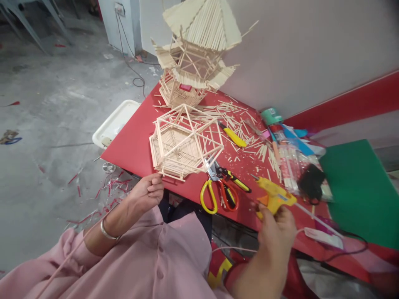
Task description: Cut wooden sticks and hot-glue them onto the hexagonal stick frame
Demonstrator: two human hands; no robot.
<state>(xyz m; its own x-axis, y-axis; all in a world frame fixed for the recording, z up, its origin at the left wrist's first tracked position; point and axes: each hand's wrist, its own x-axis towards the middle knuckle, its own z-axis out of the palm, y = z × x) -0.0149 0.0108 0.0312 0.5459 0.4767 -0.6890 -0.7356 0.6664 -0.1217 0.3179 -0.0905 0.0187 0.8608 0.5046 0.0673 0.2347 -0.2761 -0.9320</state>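
My left hand (149, 189) is closed, fingers curled, with its fingertips at the near left edge of a wooden stick frame (177, 149). This frame has a flat hexagonal base of sticks, with thin open struts rising above it. In my right hand (277, 226) is a yellow hot glue gun (274, 193), gripped by its handle, its nozzle pointing left toward the frame. A clear glue stick (318, 218) sticks out of its rear. Between my hands lie scissors (215, 182) with one yellow and one red handle, and black-and-yellow pliers (233, 180).
Behind the frame stands a tiered stick pagoda (208, 29). Loose sticks (230, 114), a yellow utility knife (235, 137) and plastic packets (289, 162) lie on the red table (134, 141). At right are a green board (361, 187) and a white power strip (324, 238).
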